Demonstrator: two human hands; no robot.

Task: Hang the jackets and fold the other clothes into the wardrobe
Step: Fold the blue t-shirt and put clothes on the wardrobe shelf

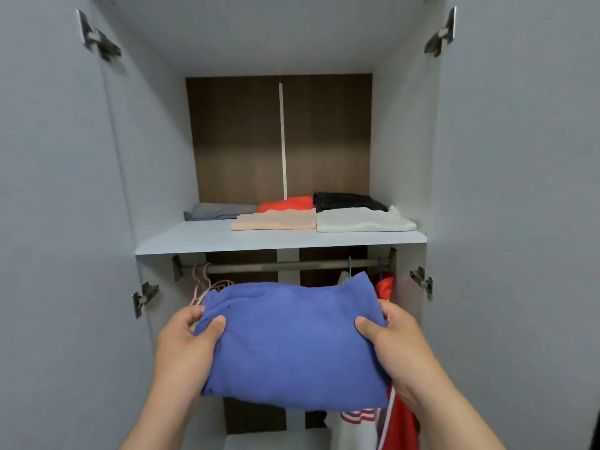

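Two hands on the folded blue garment [292, 339]: where do I stand?

Your left hand [185, 349] pinches its left end and your right hand [399, 349] its right end, thumbs on top, the other fingers hidden beneath. You hold it in front of the rail [292, 265], below the shelf [194, 238].

Which way does the shelf lie from my grip?

Up and ahead. The bundle's long axis runs left to right, parallel to the shelf's front edge, so I judge a lift and a forward push would do, no turning.

Where is there room?

Front left: bare board before the grey fold [217, 211], beside the beige fold [276, 220]. Your left hand is nearer that side; steer toward it.
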